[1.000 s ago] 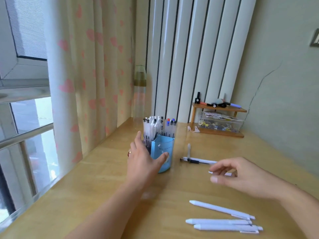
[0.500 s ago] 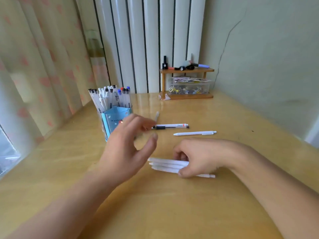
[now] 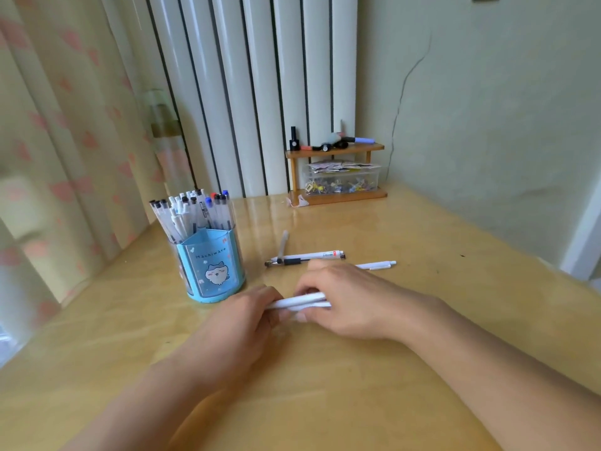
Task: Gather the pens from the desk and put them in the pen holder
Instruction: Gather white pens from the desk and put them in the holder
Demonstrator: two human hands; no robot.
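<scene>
A small bundle of white pens (image 3: pixel 300 301) lies level just above the desk, held at both ends. My right hand (image 3: pixel 351 301) curls over the bundle's right part, and my left hand (image 3: pixel 247 323) grips its left tips. Left of the hands stands the blue pen holder (image 3: pixel 211 271) with a cat picture, crowded with several pens. Behind my right hand lie a white pen with a black grip (image 3: pixel 305 257), a plain white pen (image 3: pixel 377 265) partly hidden by my fingers, and a grey pen cap (image 3: pixel 283 244).
The wooden desk (image 3: pixel 325 385) runs to a wall on the right. At the back, a small wooden shelf (image 3: pixel 335 170) carries a clear box of clips and small items. A heart-patterned curtain (image 3: pixel 65 141) hangs on the left.
My left hand came away from the holder and took the left tips of the white pens. My right hand gathered those pens from the desk and lifted them slightly.
</scene>
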